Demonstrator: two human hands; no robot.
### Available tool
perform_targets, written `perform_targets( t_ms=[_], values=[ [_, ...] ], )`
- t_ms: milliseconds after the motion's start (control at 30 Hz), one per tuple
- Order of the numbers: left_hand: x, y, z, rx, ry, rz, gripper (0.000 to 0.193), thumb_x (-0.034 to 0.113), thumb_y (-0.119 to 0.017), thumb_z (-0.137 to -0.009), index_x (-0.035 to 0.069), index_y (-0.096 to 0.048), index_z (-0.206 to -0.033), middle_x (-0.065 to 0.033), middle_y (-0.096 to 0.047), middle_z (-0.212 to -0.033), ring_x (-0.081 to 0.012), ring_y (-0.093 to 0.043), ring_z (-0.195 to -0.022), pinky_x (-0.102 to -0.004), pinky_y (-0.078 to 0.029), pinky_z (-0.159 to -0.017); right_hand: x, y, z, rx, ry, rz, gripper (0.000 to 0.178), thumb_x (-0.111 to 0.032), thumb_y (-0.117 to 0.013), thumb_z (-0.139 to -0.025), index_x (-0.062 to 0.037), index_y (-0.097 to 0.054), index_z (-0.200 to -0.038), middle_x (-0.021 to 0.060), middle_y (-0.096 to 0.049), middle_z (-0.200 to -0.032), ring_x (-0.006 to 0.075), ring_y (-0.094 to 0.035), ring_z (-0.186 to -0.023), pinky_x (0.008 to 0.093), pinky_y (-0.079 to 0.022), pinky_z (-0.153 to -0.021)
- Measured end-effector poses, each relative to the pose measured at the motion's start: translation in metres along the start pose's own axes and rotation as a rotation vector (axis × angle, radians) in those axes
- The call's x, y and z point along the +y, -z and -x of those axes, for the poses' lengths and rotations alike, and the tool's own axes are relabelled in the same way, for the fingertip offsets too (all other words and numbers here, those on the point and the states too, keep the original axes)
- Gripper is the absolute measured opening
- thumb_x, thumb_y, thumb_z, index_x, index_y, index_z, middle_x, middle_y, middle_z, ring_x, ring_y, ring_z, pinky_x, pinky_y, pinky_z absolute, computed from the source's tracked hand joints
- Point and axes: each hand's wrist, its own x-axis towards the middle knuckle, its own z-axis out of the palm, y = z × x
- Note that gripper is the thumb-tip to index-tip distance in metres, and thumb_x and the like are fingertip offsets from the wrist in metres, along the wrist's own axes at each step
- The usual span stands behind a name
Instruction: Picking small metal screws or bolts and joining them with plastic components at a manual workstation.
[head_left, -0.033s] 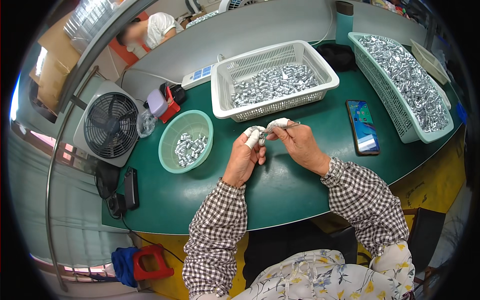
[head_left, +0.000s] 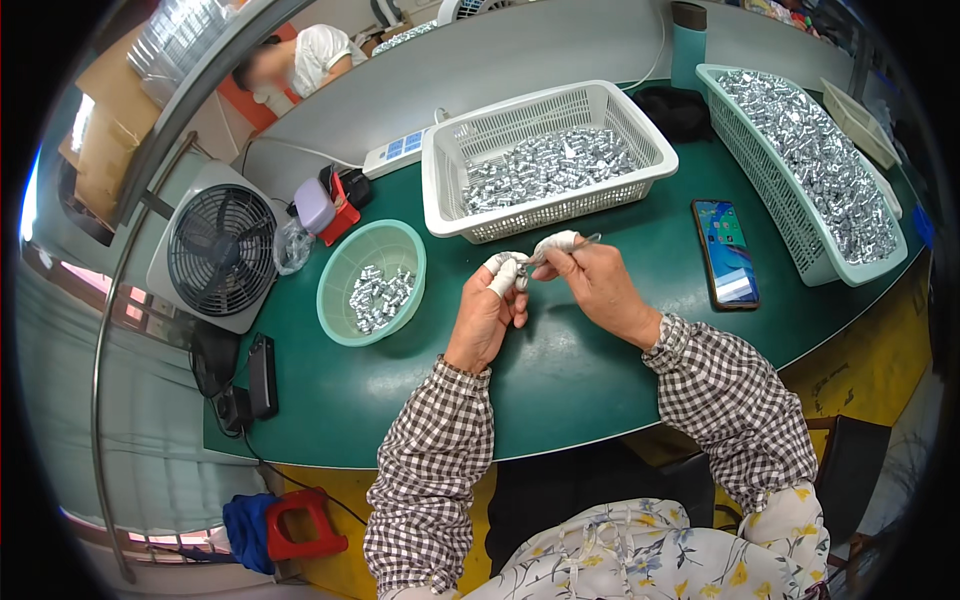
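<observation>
Over the green table [head_left: 560, 400], my two hands meet just in front of a white basket [head_left: 550, 212] of small silver metal parts [head_left: 560, 165]. My left hand [head_left: 487, 315] is closed in a pinch on a small silver metal part [head_left: 522, 272], mostly hidden by the fingers. White wraps cover several fingertips. My right hand [head_left: 607, 285] grips a thin metal hand tool [head_left: 592, 239], its tip at the part in my left fingers. To the left stands a round green bowl [head_left: 330, 300] with more silver parts [head_left: 380, 298].
A long pale-green basket [head_left: 760, 180], heaped with silver parts, stands at the right beside a phone [head_left: 725, 255]. A fan [head_left: 222, 243], a power strip [head_left: 398, 152] and a teal bottle [head_left: 687, 55] line the table's edges. Another person [head_left: 320, 55] sits beyond the partition.
The thin tool has tilted slightly, its back end higher. My left fingers have shifted a little to the left. Everything else stays put.
</observation>
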Motion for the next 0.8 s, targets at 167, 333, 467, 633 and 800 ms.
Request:
perform_targets(
  t_ms=[167,333,467,633,800],
  values=[
    [0.01,0.002,-0.008,0.17,-0.18,-0.019,0.019,0.022,-0.046,-0.094,0.006,-0.052,-0.1,0.0016,-0.047,-0.071,-0.0069,-0.044,-0.056,-0.0196,-0.036,-0.045,0.005,0.007,-0.005,0.108,-0.227,-0.171,0.016,-0.008,-0.049,-0.09,0.0062,-0.056,-0.088,0.0107,-0.062,-0.079,0.0174,-0.063,-0.069,0.0247,-0.05,-0.063],
    [-0.001,0.001,-0.005,0.17,-0.181,-0.593,0.018,0.018,-0.053,-0.09,0.0,-0.058,-0.094,0.0,-0.053,-0.069,-0.0058,-0.047,-0.06,-0.0203,-0.038,-0.051,0.032,0.015,-0.006,0.139,-0.131,0.096,0.017,-0.009,-0.049,-0.091,0.0064,-0.056,-0.087,0.0112,-0.06,-0.076,0.0169,-0.062,-0.066,0.0255,-0.049,-0.059],
    [0.006,-0.013,-0.01,0.203,-0.305,-1.055,0.018,0.014,-0.058,-0.086,-0.003,-0.059,-0.092,-0.0017,-0.058,-0.072,-0.0063,-0.05,-0.064,-0.0211,-0.041,-0.057,0.039,0.017,-0.008,0.165,-0.098,0.15,0.017,-0.009,-0.049,-0.091,0.0063,-0.055,-0.085,0.0111,-0.06,-0.074,0.0166,-0.061,-0.063,0.0263,-0.048,-0.056],
    [0.025,-0.036,-0.014,0.331,-0.484,-1.062,0.018,0.013,-0.062,-0.082,-0.002,-0.06,-0.093,-0.005,-0.061,-0.075,-0.0105,-0.054,-0.066,-0.0246,-0.044,-0.06,0.041,0.021,-0.009,0.188,-0.11,0.141,0.015,-0.008,-0.05,-0.09,0.0056,-0.055,-0.085,0.0112,-0.059,-0.072,0.017,-0.059,-0.061,0.0271,-0.047,-0.054],
    [0.003,-0.034,-0.011,0.228,-0.704,-1.716,0.017,0.016,-0.066,-0.077,0.003,-0.06,-0.086,-0.0105,-0.061,-0.074,-0.022,-0.058,-0.065,-0.0316,-0.045,-0.058,0.035,0.016,-0.009,0.158,-0.042,0.169,0.014,-0.008,-0.05,-0.09,0.0049,-0.054,-0.086,0.0117,-0.059,-0.072,0.0179,-0.059,-0.06,0.0276,-0.047,-0.054]
  ],
)
